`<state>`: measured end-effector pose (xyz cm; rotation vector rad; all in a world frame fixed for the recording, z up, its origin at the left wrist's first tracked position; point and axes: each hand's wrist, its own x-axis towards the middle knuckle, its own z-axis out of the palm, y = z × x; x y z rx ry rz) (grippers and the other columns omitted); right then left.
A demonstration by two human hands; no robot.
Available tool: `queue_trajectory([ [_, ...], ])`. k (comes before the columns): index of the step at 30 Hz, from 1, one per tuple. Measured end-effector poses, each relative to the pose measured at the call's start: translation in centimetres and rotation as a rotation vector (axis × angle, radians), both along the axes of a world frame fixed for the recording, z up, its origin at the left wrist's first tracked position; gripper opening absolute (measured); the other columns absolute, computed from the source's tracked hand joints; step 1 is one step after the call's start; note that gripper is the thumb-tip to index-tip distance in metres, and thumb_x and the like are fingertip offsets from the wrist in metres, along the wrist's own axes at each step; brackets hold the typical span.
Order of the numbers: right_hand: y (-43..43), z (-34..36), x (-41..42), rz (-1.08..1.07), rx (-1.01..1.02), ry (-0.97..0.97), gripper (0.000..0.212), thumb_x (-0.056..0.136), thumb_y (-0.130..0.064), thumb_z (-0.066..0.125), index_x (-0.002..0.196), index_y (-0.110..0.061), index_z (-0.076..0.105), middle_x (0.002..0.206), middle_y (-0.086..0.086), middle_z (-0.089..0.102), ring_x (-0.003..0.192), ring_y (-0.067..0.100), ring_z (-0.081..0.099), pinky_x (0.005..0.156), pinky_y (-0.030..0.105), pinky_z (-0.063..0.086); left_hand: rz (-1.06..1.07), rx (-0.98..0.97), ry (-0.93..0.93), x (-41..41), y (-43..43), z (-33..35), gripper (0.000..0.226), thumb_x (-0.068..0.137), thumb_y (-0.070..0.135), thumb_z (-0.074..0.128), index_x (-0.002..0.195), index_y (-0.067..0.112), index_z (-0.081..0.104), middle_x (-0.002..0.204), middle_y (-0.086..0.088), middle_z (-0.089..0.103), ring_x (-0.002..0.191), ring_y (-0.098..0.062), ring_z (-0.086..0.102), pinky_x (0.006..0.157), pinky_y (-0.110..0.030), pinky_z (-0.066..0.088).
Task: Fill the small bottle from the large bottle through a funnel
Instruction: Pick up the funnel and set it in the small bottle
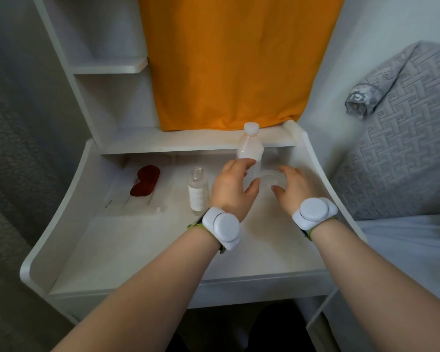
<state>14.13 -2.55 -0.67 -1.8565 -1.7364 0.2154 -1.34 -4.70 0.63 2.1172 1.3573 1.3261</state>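
Barely begun: the white-capped large clear plastic bottle (249,148) and open small glass bottle (198,190) stand on the white table (163,250), while the left hand (230,190) and right hand (295,190), fingers spread, flank the unseated transparent funnel (272,179).

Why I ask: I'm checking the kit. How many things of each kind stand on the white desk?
Bottles: 2, the large bottle and the small bottle
Clear funnel: 1
Bagged red eye mask: 1
Total: 4
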Motion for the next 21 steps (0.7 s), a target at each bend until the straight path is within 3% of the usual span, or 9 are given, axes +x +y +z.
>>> queue_trajectory([
  [4,0.3,-0.7,0.5,-0.032,-0.04,0.04,0.05,0.089,-0.016,0.055,0.136,-0.009,0.039,0.13,0.02,0.051,0.116,0.038,0.051,0.092,0.04,0.042,0.055,-0.263,0.163,1.7,1.6,-1.2,0.049,0.091,0.019,0.054,0.137,0.011,0.04,0.133,-0.012,0.05,0.119,-0.027,0.051,0.1,-0.036,0.042],
  [11,0.3,-1.0,1.1,-0.028,-0.057,0.075,0.045,0.089,-0.015,0.055,0.131,-0.006,0.044,0.118,0.02,0.06,0.108,0.038,0.057,0.089,0.041,0.047,0.118,-0.416,0.293,3.4,3.2,-1.5,0.039,0.094,0.018,0.047,0.131,0.004,0.043,0.126,-0.017,0.057,0.116,-0.033,0.054,0.095,-0.038,0.045],
  [16,-0.2,-1.3,1.2,-0.012,-0.016,0.119,0.04,0.088,-0.014,0.056,0.127,-0.007,0.049,0.111,0.017,0.064,0.102,0.036,0.06,0.084,0.037,0.047,0.097,-0.424,0.216,3.6,3.3,-1.9,0.041,0.095,0.016,0.046,0.135,0.011,0.042,0.128,-0.013,0.058,0.118,-0.03,0.054,0.097,-0.035,0.044],
  [21,-1.3,-0.5,1.2,-0.021,0.144,0.11,0.043,0.088,-0.028,0.055,0.129,-0.017,0.049,0.112,0.012,0.057,0.094,0.033,0.059,0.079,0.038,0.05,0.097,-0.359,-0.036,3.3,2.8,-1.6,0.029,0.092,0.018,0.05,0.121,0.017,0.054,0.098,-0.004,0.064,0.092,-0.025,0.064,0.084,-0.036,0.052],
])
